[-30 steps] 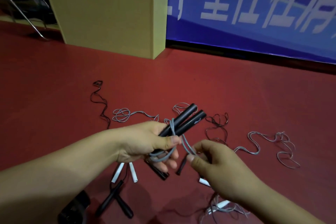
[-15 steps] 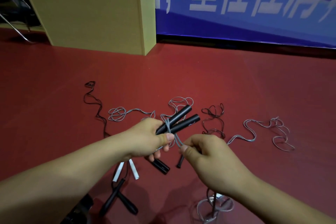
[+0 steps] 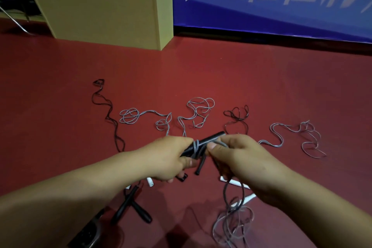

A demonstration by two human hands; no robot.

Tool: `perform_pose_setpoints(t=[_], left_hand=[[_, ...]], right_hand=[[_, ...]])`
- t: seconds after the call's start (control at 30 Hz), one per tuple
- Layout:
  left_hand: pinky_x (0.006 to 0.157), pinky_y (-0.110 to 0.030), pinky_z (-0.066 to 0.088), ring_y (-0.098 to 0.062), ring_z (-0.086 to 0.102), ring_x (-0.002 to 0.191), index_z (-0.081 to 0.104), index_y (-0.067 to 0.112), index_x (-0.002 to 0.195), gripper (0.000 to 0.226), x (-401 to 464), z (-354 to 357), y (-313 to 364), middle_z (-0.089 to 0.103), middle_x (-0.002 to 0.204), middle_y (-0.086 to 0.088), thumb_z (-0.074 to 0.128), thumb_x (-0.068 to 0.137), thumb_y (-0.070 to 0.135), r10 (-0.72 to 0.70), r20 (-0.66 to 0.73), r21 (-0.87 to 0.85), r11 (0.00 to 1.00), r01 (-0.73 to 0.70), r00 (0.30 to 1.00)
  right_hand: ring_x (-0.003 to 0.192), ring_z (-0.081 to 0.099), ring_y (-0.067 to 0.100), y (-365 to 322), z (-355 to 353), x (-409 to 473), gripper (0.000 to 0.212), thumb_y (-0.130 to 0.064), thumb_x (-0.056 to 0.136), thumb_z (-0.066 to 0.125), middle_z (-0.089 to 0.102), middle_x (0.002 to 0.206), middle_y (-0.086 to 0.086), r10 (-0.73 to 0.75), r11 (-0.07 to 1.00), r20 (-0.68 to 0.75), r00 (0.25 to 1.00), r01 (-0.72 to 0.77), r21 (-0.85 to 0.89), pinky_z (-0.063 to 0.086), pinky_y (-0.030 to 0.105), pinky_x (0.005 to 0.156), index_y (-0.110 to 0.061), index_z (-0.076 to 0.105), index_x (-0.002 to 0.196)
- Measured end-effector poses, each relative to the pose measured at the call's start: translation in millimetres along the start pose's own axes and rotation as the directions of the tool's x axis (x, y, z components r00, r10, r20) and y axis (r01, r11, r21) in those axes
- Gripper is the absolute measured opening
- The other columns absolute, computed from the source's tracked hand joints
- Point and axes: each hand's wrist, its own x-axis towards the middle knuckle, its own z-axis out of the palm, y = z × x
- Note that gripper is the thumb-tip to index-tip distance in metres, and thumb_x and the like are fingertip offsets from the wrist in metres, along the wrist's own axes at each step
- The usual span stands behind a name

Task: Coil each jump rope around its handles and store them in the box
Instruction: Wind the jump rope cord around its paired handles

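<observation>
Red floor, left hand gripping black handles pointing up-right, right hand pinching grey cord

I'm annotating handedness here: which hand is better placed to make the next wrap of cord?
Right. The right hand already pinches the grey cord beside the black handles, which the left hand grips and steadies.

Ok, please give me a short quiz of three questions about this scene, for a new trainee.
1. True or false: the left hand grips the black handles.
2. What does the right hand pinch? A) a white handle B) the grey cord C) nothing
3. Fill in: the yellow box stands on the red ___.

Key: 1 true; 2 B; 3 floor.
</observation>
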Motion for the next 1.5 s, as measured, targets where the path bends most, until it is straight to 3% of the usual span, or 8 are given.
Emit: perform_pose_setpoints(t=[0.1,0.27,0.37,0.53,0.8,1.1,1.33,1.5], left_hand=[[0.044,-0.021,0.045,-0.013,0.061,0.047,0.050,0.028,0.088,0.012,-5,1,7,0.071,0.077,0.000,0.058,0.096,0.027,0.026,0.066,0.019,0.999,-0.027,0.997],[0.044,-0.024,0.049,-0.016,0.064,0.050,0.052,0.016,0.096,0.013,-14,4,17,0.068,0.077,-0.002,0.059,0.096,0.026,0.075,0.200,0.019,0.997,-0.080,0.977],[0.053,-0.026,0.053,-0.016,0.065,0.057,0.052,0.017,0.091,0.011,-18,3,19,0.064,0.071,0.000,0.058,0.097,0.022,0.114,0.287,-0.098,0.991,-0.090,0.951],[0.060,-0.021,0.043,-0.006,0.056,0.063,0.059,0.023,0.085,0.011,-25,-5,19,0.068,0.078,0.002,0.065,0.094,0.024,0.261,0.355,-0.236,0.954,-0.184,0.897],[0.080,-0.023,0.050,-0.012,0.066,0.087,0.063,-0.003,0.106,0.025,-27,-12,20,0.070,0.096,-0.007,0.065,0.089,0.015,0.397,0.341,-0.463,0.860,-0.215,0.852],[0.078,-0.026,0.053,-0.017,0.067,0.080,0.064,0.012,0.102,0.022,-25,-16,22,0.071,0.092,-0.002,0.063,0.082,0.022,0.458,0.155,-0.736,0.644,-0.207,0.875],[0.059,-0.030,0.056,-0.022,0.069,0.068,0.059,0.001,0.107,0.033,-17,-16,26,0.072,0.086,-0.008,0.061,0.080,0.021,0.193,-0.068,-0.839,0.521,-0.161,0.979],[0.058,-0.030,0.056,-0.024,0.070,0.071,0.060,0.005,0.099,0.011,-12,-18,19,0.072,0.084,-0.009,0.058,0.093,0.015,0.011,-0.157,-0.816,0.561,-0.136,0.988]], right_hand=[[0.049,0.037,0.011,4,-9,7,0.030,-0.031,0.095,0.057,0.043,0.055,0.000,-0.067,0.968,-0.093,0.993,0.042,-0.246,0.031,0.025,0.047,-0.007,0.064,0.079],[0.065,0.058,0.003,8,-24,12,0.027,-0.048,0.081,0.070,0.064,0.065,-0.009,-0.299,0.734,-0.151,0.942,0.126,-0.667,0.043,0.020,0.058,-0.021,0.068,0.075],[0.058,0.055,-0.002,8,-31,14,0.025,-0.047,0.073,0.079,0.062,0.061,-0.012,-0.277,0.782,-0.141,0.951,0.138,-0.607,0.038,0.010,0.052,-0.025,0.068,0.074],[0.053,0.049,0.013,3,-35,12,0.017,-0.024,0.077,0.080,0.057,0.061,0.000,-0.106,0.982,0.014,0.994,0.107,-0.153,0.041,0.025,0.051,-0.012,0.067,0.076],[0.053,0.056,0.016,-6,-43,9,0.006,-0.013,0.074,0.067,0.060,0.065,0.004,0.105,0.912,0.287,0.952,-0.207,0.353,0.049,0.026,0.056,-0.013,0.064,0.069],[0.055,0.049,0.012,8,-29,17,0.031,0.005,0.088,0.051,0.057,0.061,0.002,0.022,0.987,0.126,0.992,-0.042,0.154,0.038,0.021,0.048,-0.015,0.064,0.068],[0.065,0.053,0.020,14,-19,21,0.028,-0.030,0.097,0.056,0.062,0.067,0.006,0.083,0.980,0.026,0.996,-0.086,0.181,0.038,0.038,0.072,-0.006,0.066,0.090],[0.052,0.042,0.013,15,-15,21,0.018,-0.026,0.094,0.062,0.048,0.058,-0.003,0.106,0.984,-0.007,0.994,-0.104,0.146,0.036,0.030,0.056,-0.008,0.063,0.090]])
